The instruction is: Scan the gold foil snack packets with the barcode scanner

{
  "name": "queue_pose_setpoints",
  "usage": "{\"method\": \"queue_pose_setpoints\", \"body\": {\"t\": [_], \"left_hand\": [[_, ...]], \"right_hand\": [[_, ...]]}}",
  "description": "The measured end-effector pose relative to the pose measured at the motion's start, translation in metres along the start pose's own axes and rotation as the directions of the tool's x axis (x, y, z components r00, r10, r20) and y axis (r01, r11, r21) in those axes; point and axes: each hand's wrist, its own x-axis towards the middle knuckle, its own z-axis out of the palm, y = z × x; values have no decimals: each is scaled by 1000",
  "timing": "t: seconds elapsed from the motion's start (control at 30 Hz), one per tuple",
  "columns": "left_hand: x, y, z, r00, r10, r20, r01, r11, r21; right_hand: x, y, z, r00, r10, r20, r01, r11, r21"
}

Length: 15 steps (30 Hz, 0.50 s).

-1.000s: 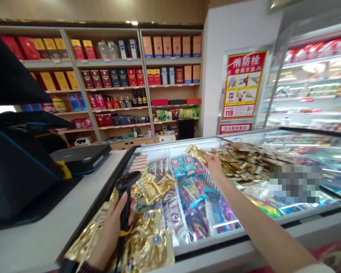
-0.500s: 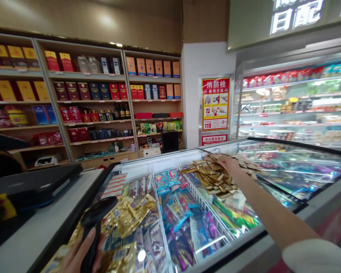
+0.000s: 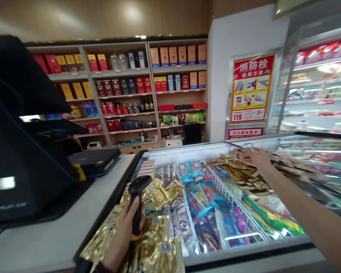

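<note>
My left hand (image 3: 125, 222) is wrapped round the handle of a black handheld barcode scanner (image 3: 139, 184), its head pointing up and away. Below and around it lie loose gold foil packets (image 3: 159, 227) on the freezer's left part. Over on the right, my right hand (image 3: 257, 156) rests on a wide pile of gold-brown packets (image 3: 248, 176). Its fingers look stretched out over the pile's far side, though the small fingertips blend with the foil.
The chest freezer (image 3: 224, 252) holds ice-cream packs divided by a white wire rack (image 3: 226, 193). To the left is a counter (image 3: 82, 212) with a large black checkout terminal (image 3: 25, 151). Behind stand shelves of boxes (image 3: 176, 81) and a red-and-yellow fire notice (image 3: 251, 89).
The view has swung left, bringing the black terminal in and shifting the freezer rightward. More of my left hand and forearm shows, still gripping the scanner. My right hand remains at the packet pile.
</note>
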Motion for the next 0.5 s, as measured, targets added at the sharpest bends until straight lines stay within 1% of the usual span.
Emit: {"method": "queue_pose_setpoints", "body": {"t": [0.07, 0.1, 0.2, 0.27, 0.37, 0.43, 0.5], "left_hand": [[0, -1, 2, 1000, 13, -2, -13, 1000, -19], [1, -2, 2, 1000, 24, -4, -24, 999, -29], [5, -5, 2, 999, 50, 1, -50, 996, -79], [6, -6, 0, 998, 65, 13, -64, 993, -104], [8, -8, -2, 996, 81, 38, -76, 990, -116], [9, -9, -4, 995, 86, 49, -80, 990, -113], [10, -10, -6, 994, 89, 58, -82, 991, -101]], "right_hand": [[-17, 7, 28, 992, 81, 98, -83, 997, 12], [-27, 11, 44, 983, 99, 154, -103, 995, 14], [-64, 24, 99, 940, 80, 332, -79, 997, -17], [-95, 34, 137, 897, 38, 440, -16, 998, -55], [-146, 47, 188, 828, -48, 559, 130, 986, -108], [-180, 54, 211, 783, -96, 615, 223, 966, -133], [-208, 59, 225, 730, -139, 670, 338, 924, -177]]}}
